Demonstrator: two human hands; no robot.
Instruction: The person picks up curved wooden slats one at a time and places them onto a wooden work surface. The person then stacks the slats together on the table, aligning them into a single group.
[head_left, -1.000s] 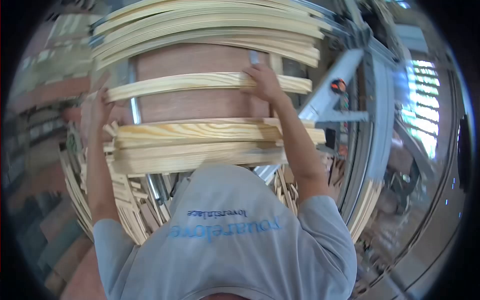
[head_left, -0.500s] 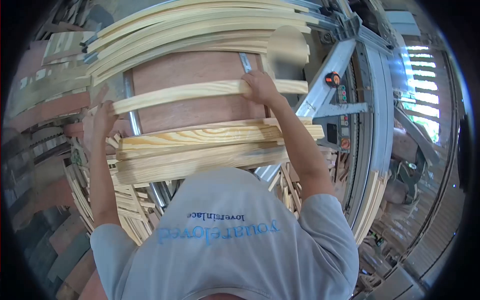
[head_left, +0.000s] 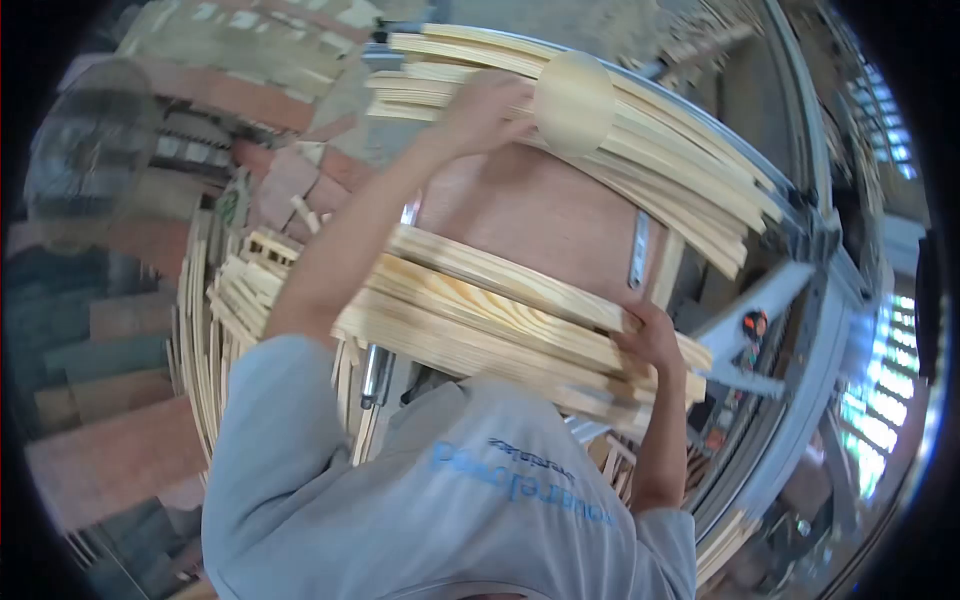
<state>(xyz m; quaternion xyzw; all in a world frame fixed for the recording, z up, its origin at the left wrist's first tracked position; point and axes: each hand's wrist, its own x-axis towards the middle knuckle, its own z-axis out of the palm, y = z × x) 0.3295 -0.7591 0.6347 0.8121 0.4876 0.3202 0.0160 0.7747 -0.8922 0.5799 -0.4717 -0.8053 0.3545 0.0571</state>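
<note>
The left hand reaches up to the far stack of pale wooden slats, its fingers curled over the near ends of the top slats, gripping them. That stack lies across the far edge of a reddish plywood counter, beside a blurred pale disc that overlaps the slats. The right hand rests on the near stack of pine slats, fingers closed around the right end of the uppermost pieces. This near stack sits at the front of the counter, just ahead of the person's grey shirt with blue lettering. A metal strip runs down the counter between the two stacks. More slats stand bundled at the left, and a grey machine frame with a round orange button stands at the right
</note>
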